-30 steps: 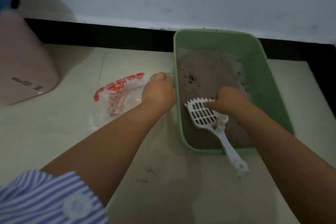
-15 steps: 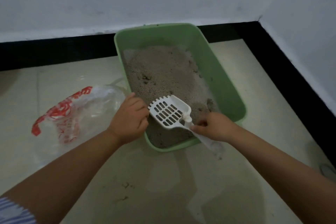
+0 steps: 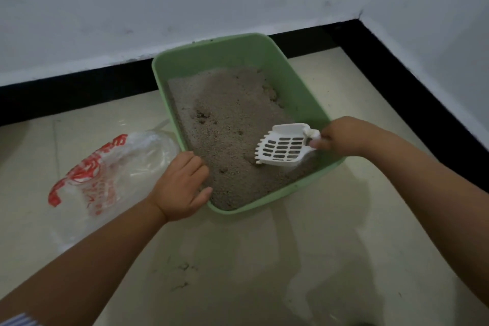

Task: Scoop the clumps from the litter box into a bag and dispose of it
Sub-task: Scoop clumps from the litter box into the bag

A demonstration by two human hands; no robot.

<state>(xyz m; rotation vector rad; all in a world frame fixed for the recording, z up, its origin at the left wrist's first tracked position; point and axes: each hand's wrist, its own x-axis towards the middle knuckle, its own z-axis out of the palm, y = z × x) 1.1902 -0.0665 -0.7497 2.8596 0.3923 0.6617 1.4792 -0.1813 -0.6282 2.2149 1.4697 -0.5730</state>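
Left hand grips the litter box rim, steadying it; right hand grips the scoop, teeth in litter; open bag lies beside, ready for clumps.

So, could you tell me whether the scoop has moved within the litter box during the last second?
Yes: the scoop went from the litter box's near rim toward its right wall.
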